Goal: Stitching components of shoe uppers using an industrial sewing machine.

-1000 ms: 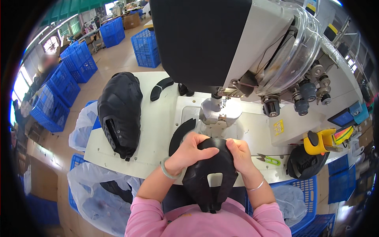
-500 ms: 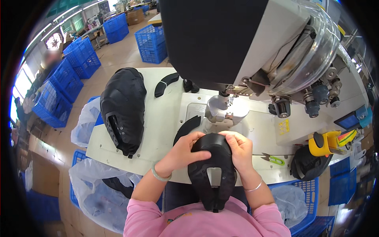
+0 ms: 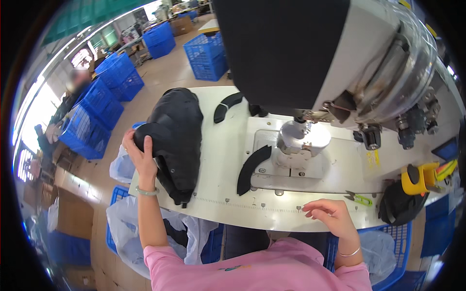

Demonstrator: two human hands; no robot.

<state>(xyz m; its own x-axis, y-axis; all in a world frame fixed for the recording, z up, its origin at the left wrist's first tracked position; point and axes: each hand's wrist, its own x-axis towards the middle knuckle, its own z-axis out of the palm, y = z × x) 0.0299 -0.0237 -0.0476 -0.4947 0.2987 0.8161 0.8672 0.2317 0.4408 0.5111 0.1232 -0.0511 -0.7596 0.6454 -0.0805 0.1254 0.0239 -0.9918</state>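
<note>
My left hand point(image 3: 143, 154) grips the rounded end of a black horseshoe-shaped padded piece point(image 3: 154, 135), thumb on top and fingers round its outer edge. That piece lies against a pile of similar black pieces point(image 3: 180, 114) on the left of the sewing table; where one stops and another starts is hard to tell. Above the table's front edge, my right hand point(image 3: 331, 217) is open and holds nothing, its fingers loosely bent. A curved black strip point(image 3: 253, 169) lies flat beside the machine's free arm point(image 3: 300, 138).
The sewing machine head point(image 3: 286, 48) overhangs the table point(image 3: 218, 160). Another curved strip point(image 3: 226, 106) lies farther back. Green thread snips point(image 3: 359, 198) and a yellow holder point(image 3: 420, 178) are at the right. Plastic-lined blue crates point(image 3: 116, 196) stand below; a person is far left.
Both hands held the black horseshoe-shaped piece before me. My left hand has carried it left to the pile, and my right hand has let go and moved right.
</note>
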